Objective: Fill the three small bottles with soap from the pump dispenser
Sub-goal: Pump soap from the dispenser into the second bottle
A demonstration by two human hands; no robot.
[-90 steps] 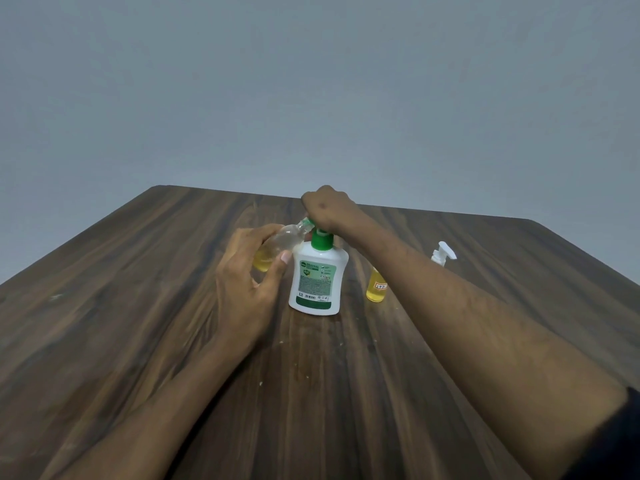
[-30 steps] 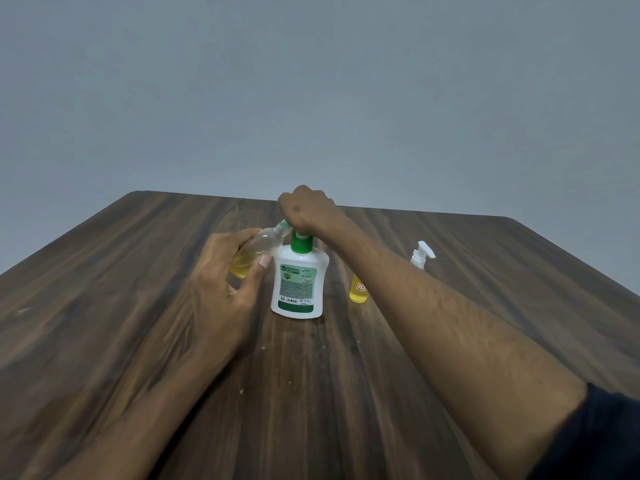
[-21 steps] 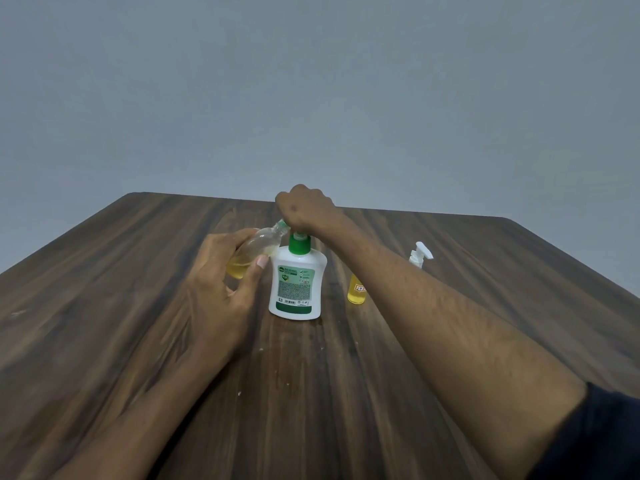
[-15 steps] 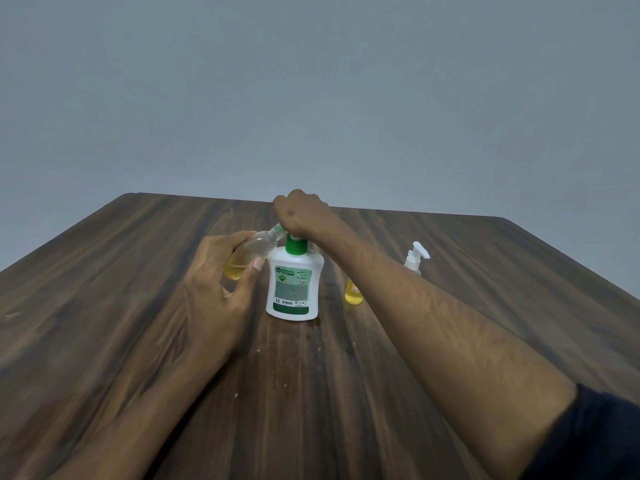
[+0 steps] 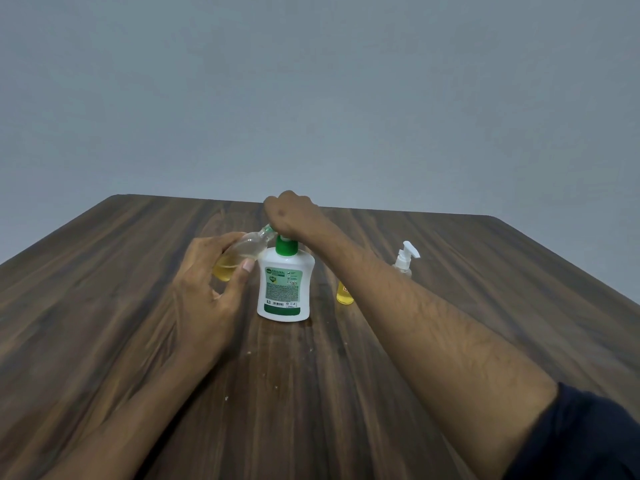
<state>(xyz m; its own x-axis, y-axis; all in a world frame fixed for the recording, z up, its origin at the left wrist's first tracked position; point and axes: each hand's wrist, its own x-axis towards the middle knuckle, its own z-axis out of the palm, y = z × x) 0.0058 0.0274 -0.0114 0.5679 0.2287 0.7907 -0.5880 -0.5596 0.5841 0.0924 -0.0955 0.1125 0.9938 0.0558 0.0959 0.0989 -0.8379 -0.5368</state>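
Observation:
A white pump dispenser (image 5: 285,289) with a green collar and label stands upright mid-table. My right hand (image 5: 292,214) is closed over its pump head, which is hidden under the fingers. My left hand (image 5: 207,289) grips a small clear bottle (image 5: 242,255), tilted with its mouth up against the pump's nozzle; yellow soap lies in its lower end. A second small bottle (image 5: 345,293) holding yellow soap stands to the right of the dispenser, partly behind my right forearm. A third small clear bottle (image 5: 403,263) with a white spray top stands farther right.
The dark wood table (image 5: 104,289) runs to a far edge against a plain grey wall. A few pale crumbs (image 5: 227,398) lie on the wood near me. My right forearm crosses the table from the lower right.
My right hand stays on the pump head and has dipped and risen slightly. The left hand keeps the tilted bottle at the nozzle. The view has shifted a little.

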